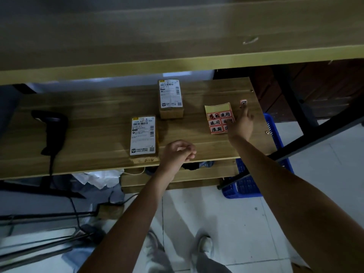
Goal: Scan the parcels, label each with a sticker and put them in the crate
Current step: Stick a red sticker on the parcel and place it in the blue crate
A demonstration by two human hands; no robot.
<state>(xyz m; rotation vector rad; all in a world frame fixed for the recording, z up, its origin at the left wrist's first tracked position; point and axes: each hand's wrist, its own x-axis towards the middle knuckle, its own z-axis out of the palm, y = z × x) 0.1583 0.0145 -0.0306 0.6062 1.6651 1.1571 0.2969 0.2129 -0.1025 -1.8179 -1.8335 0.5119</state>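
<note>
- near parcel: brown box, white barcode label up, front of wooden table; far parcel same, further back
- sticker sheet: yellow, red stickers, right of parcels
- right hand: fingertips pinching one peeled sticker
- left hand: loosely curled, empty, beside near parcel
</note>
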